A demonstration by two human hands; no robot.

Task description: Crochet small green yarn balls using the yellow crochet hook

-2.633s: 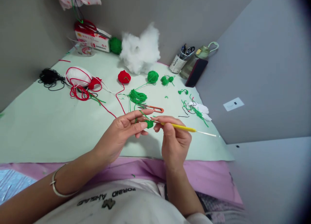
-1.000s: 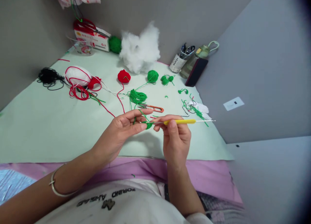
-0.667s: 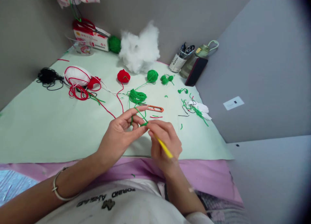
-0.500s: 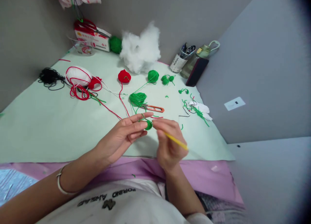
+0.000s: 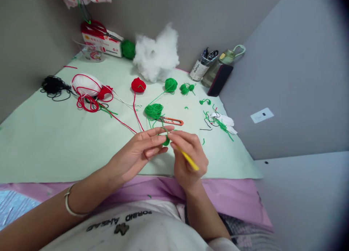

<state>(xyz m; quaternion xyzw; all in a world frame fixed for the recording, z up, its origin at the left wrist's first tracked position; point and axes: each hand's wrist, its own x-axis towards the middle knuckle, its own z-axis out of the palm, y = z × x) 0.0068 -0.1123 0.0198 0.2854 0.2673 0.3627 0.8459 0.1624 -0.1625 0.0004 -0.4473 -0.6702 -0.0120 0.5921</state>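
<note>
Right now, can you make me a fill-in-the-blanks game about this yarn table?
1. The right hand holds a thin ____ crochet hook.
2. The left hand pinches a small ____ crocheted piece.
3. The orange-handled thread snips lie on the pale ____ table mat.

Missing words: yellow, green, green

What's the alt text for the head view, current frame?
Two bare hands work over a pale green mat: the left hand pinches a small green crocheted piece with yarn over its forefinger, and the right hand holds a yellow crochet hook to it. Beyond lie orange snips, yarn balls and white stuffing.
</note>
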